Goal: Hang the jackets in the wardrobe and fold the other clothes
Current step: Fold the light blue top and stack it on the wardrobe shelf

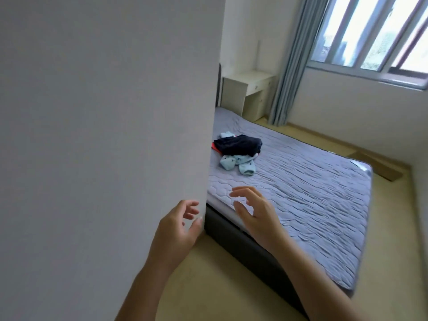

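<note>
Bed [312, 205] bears clothes [238, 147] well beyond left hand [178, 228] and right hand [257, 214].

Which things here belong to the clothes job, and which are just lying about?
Job: dark navy garment; light blue patterned garment beneath it; grey quilted bed they lie on; white panel at left, perhaps the wardrobe.
Lying about: cream desk; blue-grey curtain; wooden plank on floor.
</note>
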{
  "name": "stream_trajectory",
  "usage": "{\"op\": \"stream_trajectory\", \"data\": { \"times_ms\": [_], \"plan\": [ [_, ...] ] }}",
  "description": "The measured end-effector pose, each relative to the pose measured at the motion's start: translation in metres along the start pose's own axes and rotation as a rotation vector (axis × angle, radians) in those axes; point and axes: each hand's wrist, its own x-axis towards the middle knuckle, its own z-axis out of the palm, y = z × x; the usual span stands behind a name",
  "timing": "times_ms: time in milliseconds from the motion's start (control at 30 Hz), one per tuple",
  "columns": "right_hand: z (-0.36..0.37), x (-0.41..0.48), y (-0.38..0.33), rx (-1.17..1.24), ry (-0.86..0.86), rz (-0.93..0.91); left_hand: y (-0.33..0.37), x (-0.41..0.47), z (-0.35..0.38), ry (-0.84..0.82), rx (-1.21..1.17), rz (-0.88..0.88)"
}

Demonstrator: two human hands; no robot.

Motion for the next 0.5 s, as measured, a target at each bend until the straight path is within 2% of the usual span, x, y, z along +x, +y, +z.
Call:
{"op": "stream_trajectory", "data": {
  "times_ms": [267, 400, 500],
  "plan": [
    [-0.059, 0.056, 0.152, -0.031, 0.130, 0.236, 0.006, 0.153, 0.144, -0.228, -0.019, 0.091],
    [-0.085, 0.110, 0.243, -0.008, 0.118, 0.305, -0.006, 0.225, 0.224, -0.305, 0.025, 0.057],
    [-0.105, 0.158, 0.307, -0.012, 0.048, 0.373, -0.015, 0.280, 0.273, -0.342, 0.061, -0.023]
  ]
}}
